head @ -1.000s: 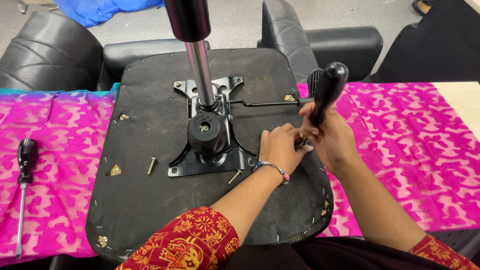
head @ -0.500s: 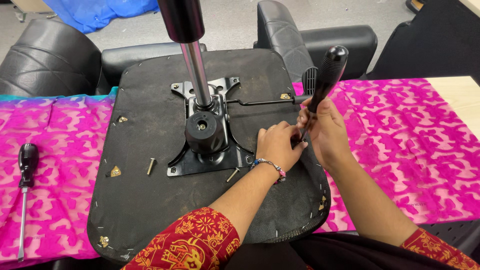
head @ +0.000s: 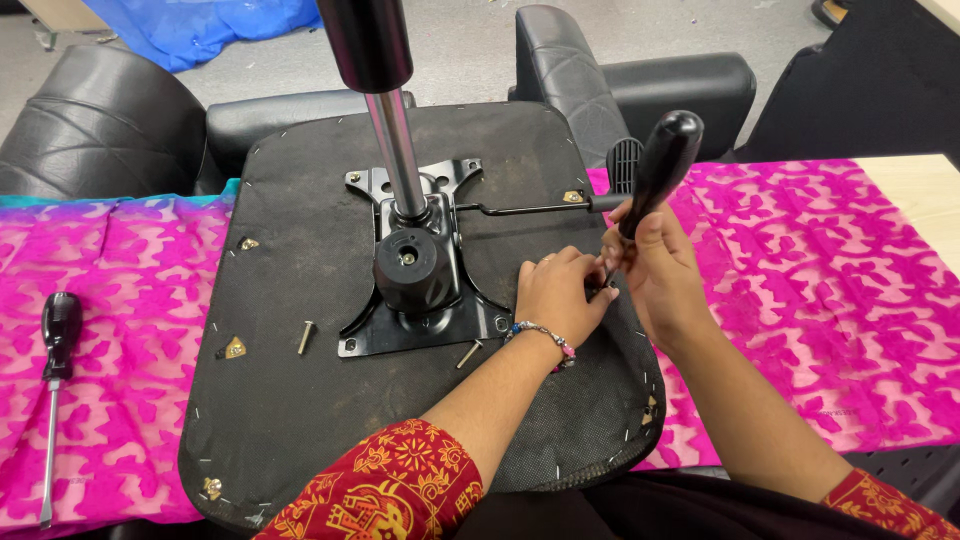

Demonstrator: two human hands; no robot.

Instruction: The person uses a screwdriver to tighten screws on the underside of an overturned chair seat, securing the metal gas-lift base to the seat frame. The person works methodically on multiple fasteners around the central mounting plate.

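An upturned black chair seat (head: 300, 430) lies on a table draped with pink cloth (head: 800, 290). A black metal plate (head: 420, 325) with an upright gas cylinder (head: 392, 150) is mounted at its centre. My right hand (head: 660, 275) grips a black-handled screwdriver (head: 666, 160), held tilted, with its tip down at the seat's right side. My left hand (head: 558, 295) rests on the seat with its fingers pinched around the screwdriver's tip; whatever sits under the tip is hidden. Two loose bolts (head: 306, 337) (head: 469, 353) lie on the seat near the plate.
A second screwdriver (head: 55, 350) lies on the cloth at the far left. A thin lever (head: 520, 209) with a paddle end runs from the plate to the right. Black padded chair parts (head: 100, 120) (head: 660, 85) stand behind the table, and bare wooden tabletop (head: 920, 185) shows at right.
Both hands stay at the same spot on the seat's right side. The screwdriver handle has shifted only slightly, and the view has moved a little.
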